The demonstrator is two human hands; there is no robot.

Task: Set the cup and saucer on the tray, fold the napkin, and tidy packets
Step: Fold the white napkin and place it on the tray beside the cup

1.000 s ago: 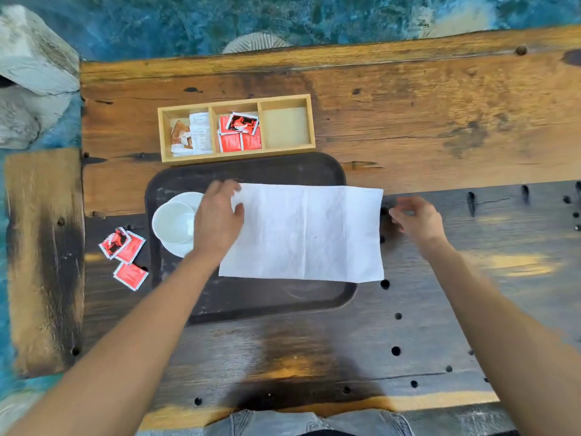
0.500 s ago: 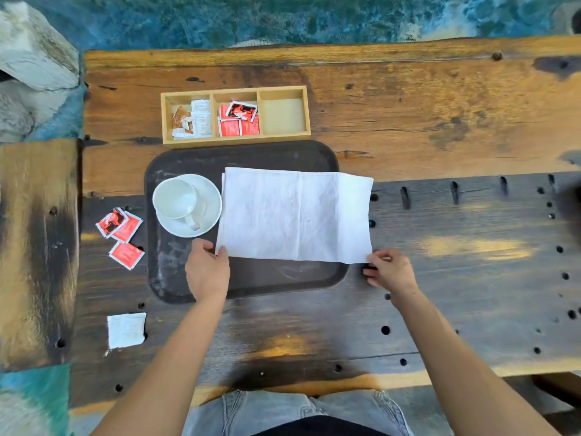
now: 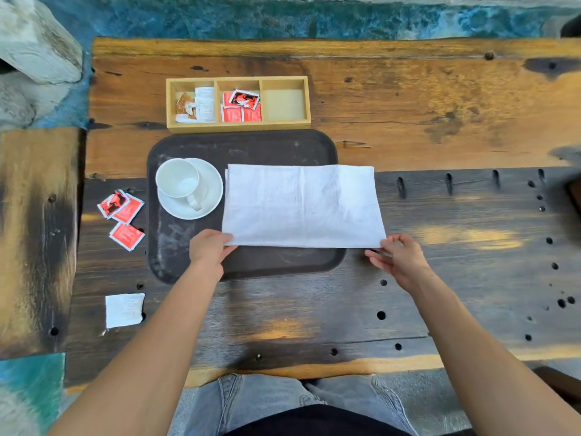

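A white cup [image 3: 177, 177] stands on its white saucer [image 3: 210, 196] at the left end of the dark brown tray [image 3: 251, 146]. The white napkin [image 3: 301, 206] lies flat to the right of them, its right part hanging past the tray onto the table. My left hand [image 3: 209, 250] pinches the napkin's near-left corner. At the near-right corner my right hand [image 3: 399, 259] holds the napkin between thumb and fingers. Red packets [image 3: 121, 209] lie loose on the table left of the tray, and a white packet [image 3: 124, 309] lies nearer to me.
A wooden organiser [image 3: 239, 125] sits behind the tray: white and brown packets in its left compartment, red packets in the middle, nothing in the right one. The wooden table [image 3: 440, 105] has holes and slots on its right part. A pale rock [image 3: 37, 42] lies at the far left.
Both hands have moved from the napkin's far edge to its near corners. The cup and saucer, hidden by my left hand before, now show fully.
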